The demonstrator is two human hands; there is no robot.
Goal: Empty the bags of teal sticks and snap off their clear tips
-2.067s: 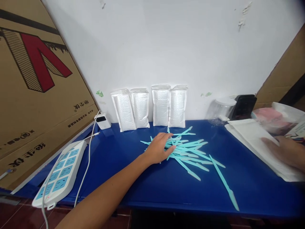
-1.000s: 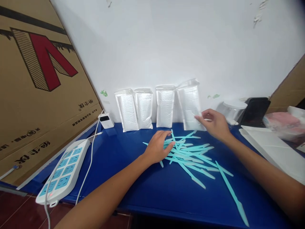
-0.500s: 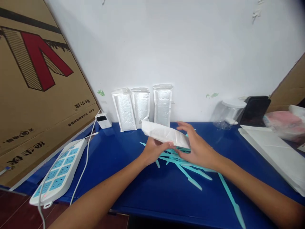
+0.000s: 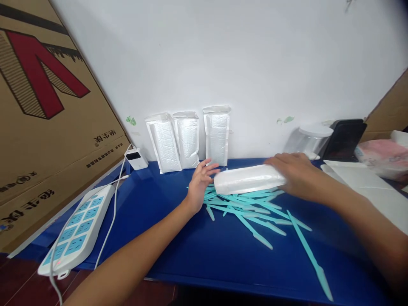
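My right hand (image 4: 291,174) grips one end of a white padded envelope (image 4: 248,178), held nearly level above the table. At the envelope's other end my left hand (image 4: 200,185) is open, fingers spread; whether a fingertip touches the packet I cannot tell. Under the envelope lies a loose heap of turquoise plastic knife-like sticks (image 4: 251,208) with paler blades. One such stick (image 4: 309,250) lies apart, towards the front right. Three similar padded envelopes stand against the wall: a left one (image 4: 164,142), a middle one (image 4: 187,138) and a right one (image 4: 217,134).
On the blue table (image 4: 134,221) a white power strip (image 4: 76,229) and cables lie left, beside a small white device (image 4: 137,159). A big cardboard box (image 4: 63,140) leans there. At right are a clear lidded jar (image 4: 310,138), a black stand (image 4: 344,140) and flat white envelopes (image 4: 366,187).
The envelope has turned and shifted right, now gripped at its right end by my right hand. My left hand has let go and its fingers have spread. The view has shifted slightly.
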